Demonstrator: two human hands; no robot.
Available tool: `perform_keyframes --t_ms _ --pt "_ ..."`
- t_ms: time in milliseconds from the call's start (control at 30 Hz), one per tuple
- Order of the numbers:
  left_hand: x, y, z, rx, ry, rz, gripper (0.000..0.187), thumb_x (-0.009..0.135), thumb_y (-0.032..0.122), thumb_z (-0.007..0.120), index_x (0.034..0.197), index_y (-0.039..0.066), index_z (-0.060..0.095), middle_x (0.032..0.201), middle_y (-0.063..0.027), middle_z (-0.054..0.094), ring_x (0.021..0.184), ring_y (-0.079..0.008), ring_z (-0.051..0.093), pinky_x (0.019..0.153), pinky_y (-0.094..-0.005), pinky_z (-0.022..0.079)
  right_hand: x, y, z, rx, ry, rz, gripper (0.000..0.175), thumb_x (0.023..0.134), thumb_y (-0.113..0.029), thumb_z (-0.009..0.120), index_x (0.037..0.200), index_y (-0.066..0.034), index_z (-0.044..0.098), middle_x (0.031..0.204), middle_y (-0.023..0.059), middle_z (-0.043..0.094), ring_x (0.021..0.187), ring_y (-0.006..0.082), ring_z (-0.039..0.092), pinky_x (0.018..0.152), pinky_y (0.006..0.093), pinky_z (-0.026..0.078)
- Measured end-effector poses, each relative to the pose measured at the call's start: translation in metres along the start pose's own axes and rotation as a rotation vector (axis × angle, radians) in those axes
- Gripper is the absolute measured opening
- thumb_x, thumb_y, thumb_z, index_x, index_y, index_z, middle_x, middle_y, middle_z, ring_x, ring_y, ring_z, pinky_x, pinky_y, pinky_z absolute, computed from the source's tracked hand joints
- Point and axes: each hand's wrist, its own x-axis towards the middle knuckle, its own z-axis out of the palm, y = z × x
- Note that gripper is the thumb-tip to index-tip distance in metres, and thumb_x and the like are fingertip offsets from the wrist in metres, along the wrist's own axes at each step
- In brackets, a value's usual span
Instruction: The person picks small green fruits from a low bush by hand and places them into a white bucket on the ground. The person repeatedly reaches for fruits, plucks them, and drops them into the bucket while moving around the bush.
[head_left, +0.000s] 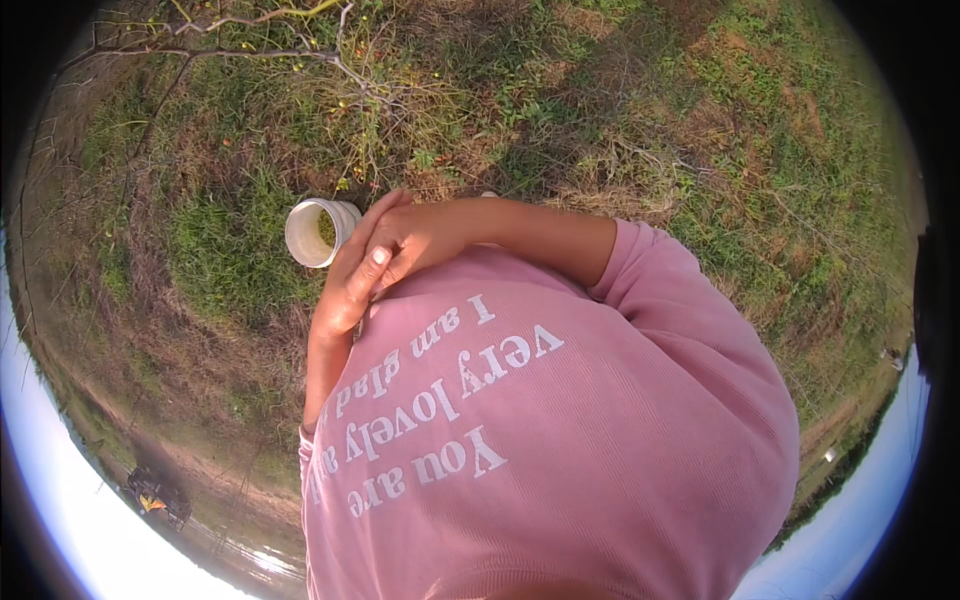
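My left hand (351, 289) and my right hand (424, 236) meet in front of my belly, left of centre. The right forearm crosses my pink, ribbed long-sleeved top (540, 405), which bears white lettering. My left thumb points up against the right hand, and other fingers overlap or are hidden. No object shows in either hand, though the space between the palms cannot be seen. Just left of the hands, a white plastic bucket (310, 234) stands on the ground with small green-yellow things inside. Its right side is partly hidden by my left hand.
A bare, forked branch (262, 54) reaches in from the upper left, above thin stems with small yellow, green and red fruits (341, 109). Grass (225, 262), weeds and dry twigs cover the ground around. A dark vehicle (157, 499) stands far off at the lower left.
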Motion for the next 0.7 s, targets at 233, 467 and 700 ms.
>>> perform_keyframes --t_ms 233,467,700 --pt "-0.004 -0.004 0.011 -0.235 -0.006 -0.075 0.059 0.091 0.035 0.060 0.134 -0.003 0.045 0.132 -0.0162 0.052 0.125 -0.0260 0.047 0.105 -0.0362 0.034 -0.025 0.074 -0.016 -0.203 0.189 0.450 0.032 0.086 -0.028 0.062 0.107 -0.0051 0.065 0.098 0.0079 0.069 0.088 0.0201 0.064 0.075 0.0331 0.050" --pt "-0.018 -0.092 0.021 0.183 0.301 -0.125 0.039 0.091 0.020 0.060 0.125 0.001 0.055 0.121 -0.0176 0.059 0.111 -0.0227 0.058 0.095 -0.0333 0.044 -0.060 0.149 -0.048 0.249 0.411 0.571 0.028 0.093 -0.032 0.056 0.103 -0.0068 0.064 0.089 0.0007 0.065 0.080 0.0125 0.060 0.069 0.0273 0.049" --pt "-0.027 -0.241 0.045 -0.097 0.653 -0.253 0.032 0.090 0.022 0.060 0.115 0.001 0.061 0.103 -0.0128 0.067 0.097 -0.0208 0.063 0.086 -0.0316 0.048 -0.089 0.227 -0.095 0.495 0.808 0.799 0.028 0.097 -0.027 0.052 0.110 -0.0058 0.062 0.090 0.0015 0.064 0.072 0.0093 0.057 0.065 0.0248 0.049"
